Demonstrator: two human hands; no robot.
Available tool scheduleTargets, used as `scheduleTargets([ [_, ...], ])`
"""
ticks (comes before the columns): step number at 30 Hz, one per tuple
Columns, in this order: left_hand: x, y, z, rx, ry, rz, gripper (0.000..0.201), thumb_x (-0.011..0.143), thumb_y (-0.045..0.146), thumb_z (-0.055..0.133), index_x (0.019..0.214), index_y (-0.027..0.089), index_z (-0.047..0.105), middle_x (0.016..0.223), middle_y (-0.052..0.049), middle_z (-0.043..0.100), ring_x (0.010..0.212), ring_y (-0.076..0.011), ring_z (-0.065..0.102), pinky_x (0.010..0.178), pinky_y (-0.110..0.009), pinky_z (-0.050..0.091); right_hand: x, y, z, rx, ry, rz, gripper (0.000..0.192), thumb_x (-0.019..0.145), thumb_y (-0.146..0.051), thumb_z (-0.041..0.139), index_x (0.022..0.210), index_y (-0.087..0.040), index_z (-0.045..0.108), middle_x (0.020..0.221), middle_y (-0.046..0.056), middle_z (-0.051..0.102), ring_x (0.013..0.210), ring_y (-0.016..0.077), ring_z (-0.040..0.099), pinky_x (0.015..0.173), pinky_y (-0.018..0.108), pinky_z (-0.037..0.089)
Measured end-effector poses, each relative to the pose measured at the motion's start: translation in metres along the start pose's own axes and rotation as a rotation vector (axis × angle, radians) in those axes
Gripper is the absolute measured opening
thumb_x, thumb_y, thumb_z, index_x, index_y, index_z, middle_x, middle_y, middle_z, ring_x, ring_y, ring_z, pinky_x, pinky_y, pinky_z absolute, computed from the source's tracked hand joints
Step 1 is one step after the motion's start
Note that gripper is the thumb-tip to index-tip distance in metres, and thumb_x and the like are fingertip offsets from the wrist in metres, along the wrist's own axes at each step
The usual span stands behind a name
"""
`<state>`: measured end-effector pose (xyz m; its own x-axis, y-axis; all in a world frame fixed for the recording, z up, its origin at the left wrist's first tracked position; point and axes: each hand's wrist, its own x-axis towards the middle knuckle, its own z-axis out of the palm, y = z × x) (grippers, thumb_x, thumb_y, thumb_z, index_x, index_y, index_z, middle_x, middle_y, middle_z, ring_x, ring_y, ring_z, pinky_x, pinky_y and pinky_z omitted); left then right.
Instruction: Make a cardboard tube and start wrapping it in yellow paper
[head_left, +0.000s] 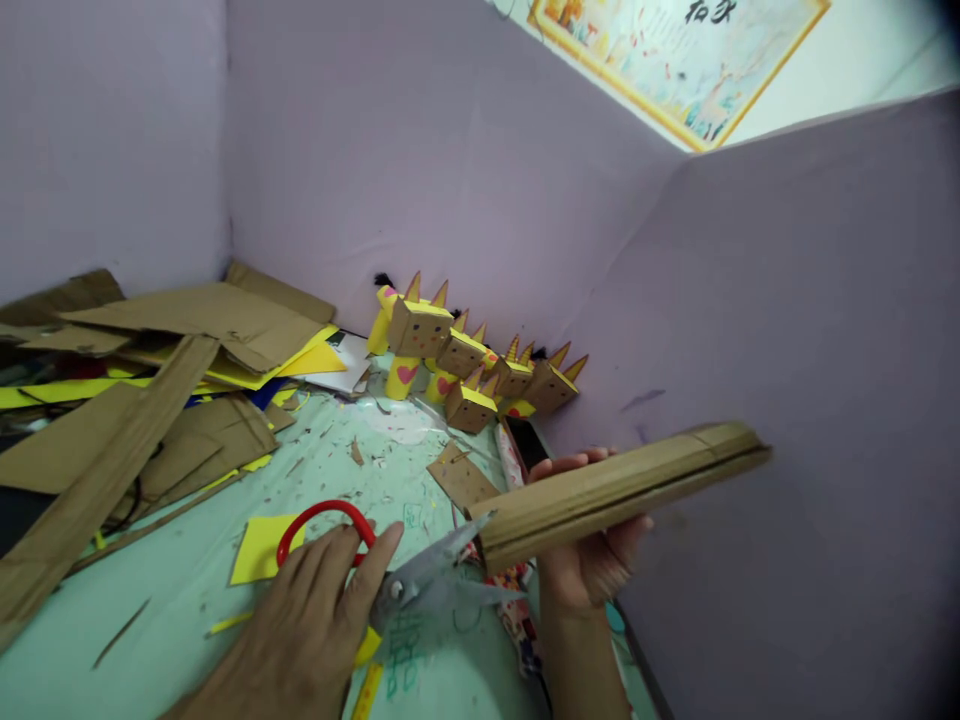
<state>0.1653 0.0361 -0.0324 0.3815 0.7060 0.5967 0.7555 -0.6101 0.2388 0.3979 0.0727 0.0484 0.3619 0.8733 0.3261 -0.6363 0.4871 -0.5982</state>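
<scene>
Two hands busy: left hand (300, 620) gripping red scissors (390, 570), blades open at cardboard strip (615, 485) end; right hand (592, 550) clasping strip. Cutting step seemingly; next, closing blades squarely.

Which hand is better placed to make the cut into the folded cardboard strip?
The left hand: it grips the red-handled scissors, blades open at the end of the cardboard strip. The right hand is busy holding that strip up.

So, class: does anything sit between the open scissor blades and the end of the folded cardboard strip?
Nothing visible does. The scissors in the left hand gape right at the near end of the cardboard strip, held by the right hand.
</scene>
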Motion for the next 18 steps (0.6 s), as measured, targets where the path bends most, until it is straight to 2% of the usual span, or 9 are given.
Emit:
scheduleTargets([
  [8, 0.001, -0.004, 0.003, -0.045, -0.114, -0.022, 0.098, 0.059, 0.012, 0.046, 0.147, 0.024, 0.006, 0.121, -0.016, 0.050, 0.106, -0.0349, 0.048, 0.090, -0.054, 0.039, -0.007, 0.007, 0.006, -0.061, 0.012, 0.082, 0.051, 0.068, -0.058, 0.071, 0.114, -0.040, 0.059, 0.122, -0.009, 0.062, 0.119, 0.0175, 0.051, 0.107, 0.045, 0.033],
  [14, 0.004, -0.003, -0.002, -0.015, -0.164, -0.018, 0.091, 0.067, 0.005, 0.037, 0.148, 0.024, 0.001, 0.121, -0.016, 0.050, 0.107, -0.0328, 0.048, 0.090, -0.052, 0.039, -0.008, 0.012, 0.012, -0.053, 0.050, 0.148, 0.049, 0.065, -0.053, 0.076, 0.108, -0.033, 0.065, 0.112, -0.006, 0.067, 0.113, 0.0205, 0.055, 0.104, 0.049, 0.040],
  [18, 0.008, -0.006, -0.003, 0.017, -0.240, -0.053, 0.089, 0.067, 0.002, 0.037, 0.147, 0.024, 0.004, 0.117, -0.014, 0.052, 0.107, -0.0305, 0.048, 0.092, -0.050, 0.039, -0.008, 0.012, 0.012, -0.094, 0.068, 0.186, 0.046, 0.067, -0.054, 0.074, 0.105, -0.029, 0.068, 0.102, -0.001, 0.071, 0.102, 0.0230, 0.062, 0.105, 0.052, 0.037],
])
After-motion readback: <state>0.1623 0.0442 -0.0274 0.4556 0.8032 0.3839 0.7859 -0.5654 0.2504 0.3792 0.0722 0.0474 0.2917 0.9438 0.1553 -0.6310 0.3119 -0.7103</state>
